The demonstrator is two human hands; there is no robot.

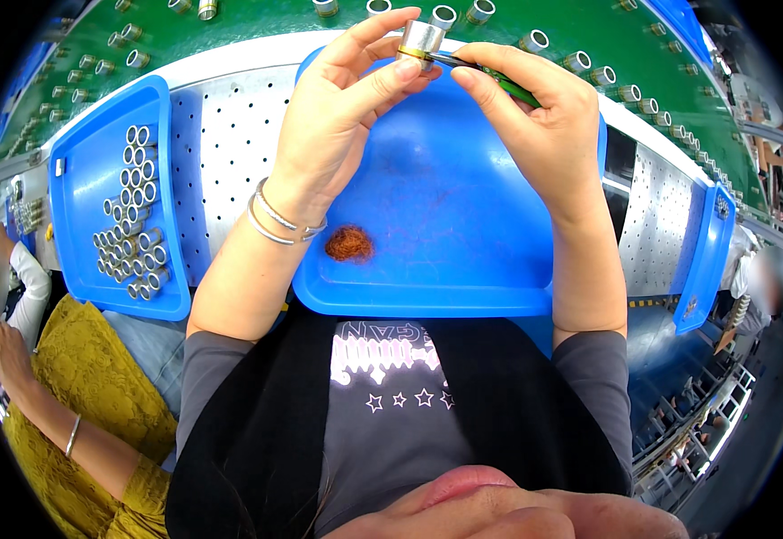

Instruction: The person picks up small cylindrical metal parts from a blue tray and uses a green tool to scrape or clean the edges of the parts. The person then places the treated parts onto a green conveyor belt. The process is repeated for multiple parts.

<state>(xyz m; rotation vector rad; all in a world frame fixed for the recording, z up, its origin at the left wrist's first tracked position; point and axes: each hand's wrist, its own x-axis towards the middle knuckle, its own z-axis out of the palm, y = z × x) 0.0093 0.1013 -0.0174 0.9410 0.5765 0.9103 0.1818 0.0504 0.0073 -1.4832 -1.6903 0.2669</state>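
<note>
Between the thumb and fingers of my left hand [338, 112] is a short silvery metal cylinder [421, 38] with a yellowish band near its lower end. My right hand [549, 121] is closed on a thin dark tool with a green part [517, 91], which looks like tweezers. Its dark tip reaches the banded end of the cylinder; whether it touches the band I cannot tell. Both hands are raised over the far part of a blue tray [463, 216]. A small tangle of reddish-brown fine wire or fibre [348, 242] lies in the tray's near left corner.
Beyond the tray, a green surface [257, 22] carries many similar cylinders in rows. On the left, another blue tray [77, 202] holds a cluster of metal rings. A perforated metal plate [230, 135] lies between the trays. A co-worker's arm [77, 431] is at lower left.
</note>
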